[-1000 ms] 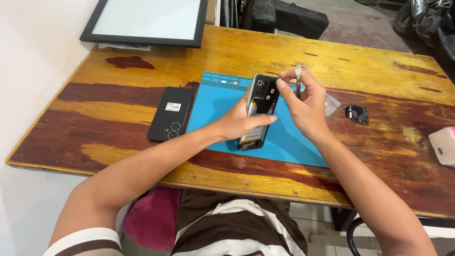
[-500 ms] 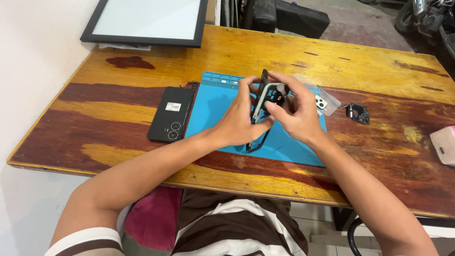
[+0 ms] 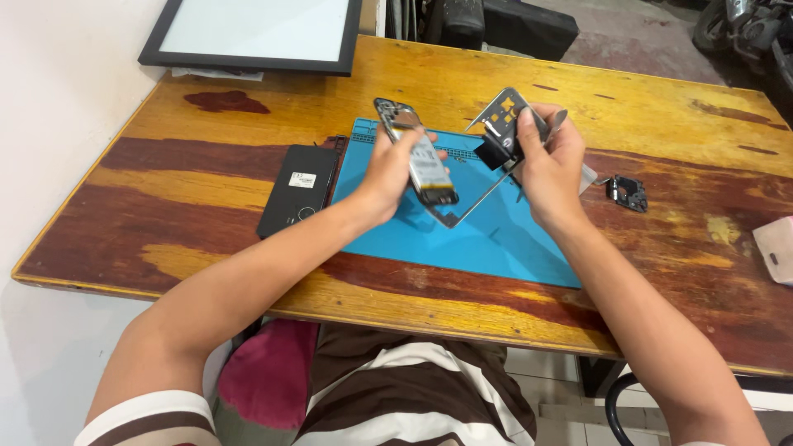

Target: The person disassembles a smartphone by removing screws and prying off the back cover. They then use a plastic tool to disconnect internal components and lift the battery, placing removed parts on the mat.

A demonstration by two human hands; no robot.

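Observation:
Above a blue work mat [image 3: 487, 239] my left hand [image 3: 388, 169] holds an opened phone body [image 3: 417, 153] with its battery facing up. My right hand [image 3: 549, 165] grips a thin dark frame piece [image 3: 496, 124] lifted off that phone, along with a slim metal tool [image 3: 555, 124]. The two parts are spread apart in a V and still meet at their lower ends near the mat.
A black phone back cover [image 3: 297, 190] lies left of the mat on the wooden table [image 3: 206, 239]. A small black part [image 3: 626, 192] sits right of the mat. A framed white panel [image 3: 256, 33] rests at the far left. A pale object [image 3: 776, 248] lies at the right edge.
The phone was held closed in both hands; now my right hand has swung the frame piece up and to the right, away from the body in my left hand.

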